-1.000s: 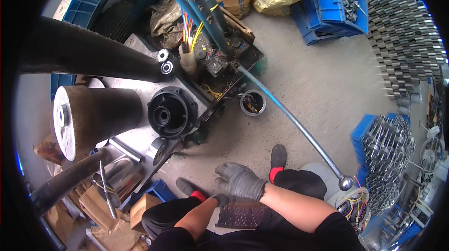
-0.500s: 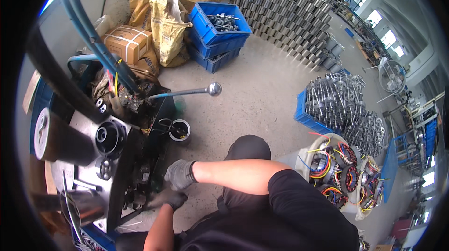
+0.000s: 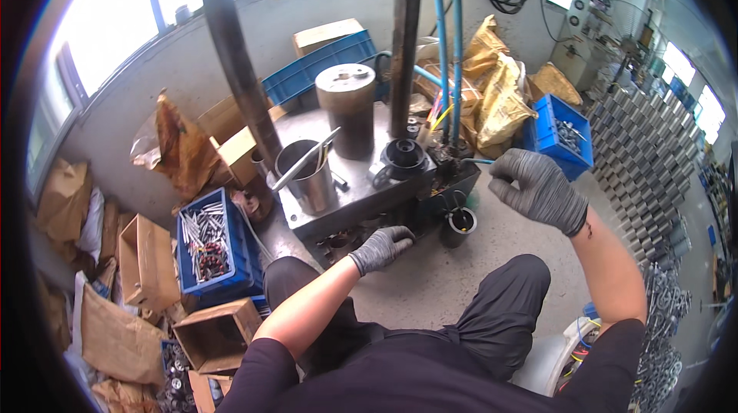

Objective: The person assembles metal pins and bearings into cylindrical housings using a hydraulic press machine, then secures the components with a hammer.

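The curled right hand (image 3: 538, 191) has the blue lever (image 3: 478, 161) at its ten o'clock, whether gripped I cannot tell, while the left hand (image 3: 383, 250), loosely open, has the tabletop (image 3: 357, 191) at eleven o'clock.

On the table (image 3: 369, 196), a cup (image 3: 314, 191) stands left of a housing (image 3: 405, 156)
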`<state>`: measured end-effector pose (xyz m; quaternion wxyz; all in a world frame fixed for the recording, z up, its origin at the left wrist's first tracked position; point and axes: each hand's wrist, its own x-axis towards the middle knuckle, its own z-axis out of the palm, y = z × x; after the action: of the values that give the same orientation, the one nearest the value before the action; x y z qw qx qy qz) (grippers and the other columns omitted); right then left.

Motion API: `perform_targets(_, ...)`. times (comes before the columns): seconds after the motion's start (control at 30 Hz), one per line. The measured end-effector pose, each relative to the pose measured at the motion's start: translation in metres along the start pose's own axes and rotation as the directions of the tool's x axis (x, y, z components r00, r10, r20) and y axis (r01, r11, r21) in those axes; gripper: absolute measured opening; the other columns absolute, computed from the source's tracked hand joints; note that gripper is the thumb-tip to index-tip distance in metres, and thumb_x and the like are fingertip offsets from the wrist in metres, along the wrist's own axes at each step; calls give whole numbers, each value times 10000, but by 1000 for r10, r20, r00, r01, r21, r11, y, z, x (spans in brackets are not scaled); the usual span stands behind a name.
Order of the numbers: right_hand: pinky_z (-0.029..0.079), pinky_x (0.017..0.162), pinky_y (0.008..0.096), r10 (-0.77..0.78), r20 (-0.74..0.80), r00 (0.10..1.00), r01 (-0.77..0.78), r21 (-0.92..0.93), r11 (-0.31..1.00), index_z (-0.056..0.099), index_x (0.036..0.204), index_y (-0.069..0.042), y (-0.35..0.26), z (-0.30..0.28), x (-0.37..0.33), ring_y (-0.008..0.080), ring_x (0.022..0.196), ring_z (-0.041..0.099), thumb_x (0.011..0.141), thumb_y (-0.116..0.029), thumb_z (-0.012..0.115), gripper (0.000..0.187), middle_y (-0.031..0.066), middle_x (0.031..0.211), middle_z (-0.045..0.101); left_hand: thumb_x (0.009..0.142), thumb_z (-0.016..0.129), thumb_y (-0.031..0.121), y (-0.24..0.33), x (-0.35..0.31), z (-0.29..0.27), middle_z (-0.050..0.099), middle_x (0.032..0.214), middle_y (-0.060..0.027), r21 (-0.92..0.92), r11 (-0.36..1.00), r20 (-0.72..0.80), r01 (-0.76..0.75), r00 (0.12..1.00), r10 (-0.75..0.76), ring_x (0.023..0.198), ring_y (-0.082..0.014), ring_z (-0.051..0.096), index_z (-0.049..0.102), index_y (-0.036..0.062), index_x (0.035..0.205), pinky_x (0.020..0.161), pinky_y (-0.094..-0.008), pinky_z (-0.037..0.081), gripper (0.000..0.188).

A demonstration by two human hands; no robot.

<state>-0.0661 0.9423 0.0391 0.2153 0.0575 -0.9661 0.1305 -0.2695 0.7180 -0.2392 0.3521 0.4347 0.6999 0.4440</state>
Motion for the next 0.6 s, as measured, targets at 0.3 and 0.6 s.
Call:
perform_targets(0.3, 570, 776, 502, -143, 445, 884, 290, -281, 915, 703, 935, -52, 54, 115, 27, 393, 867, 703, 851, -279, 716, 243, 190, 907, 699, 1030, 627, 136, 12, -47, -6, 705, 992, -54, 68, 976, -245, -207, 945, 218, 884, -104, 650, 704, 25, 1160, 805, -301, 564, 187)
perform_targets(0.6, 553, 932, 490, -5, 785, 619, -137, 115, 984, 732, 1156, -71, 136, 213, -23, 392, 1052, 700, 904, -364, 695, 388, 208, 1102, 729, 1055, 574, 170, -45, -231, -93, 699, 1013, -88, -6, 1000, -984, 7, 179, -7, 904, -164, 631, 713, 12, 1050, 860, -330, 522, 210)
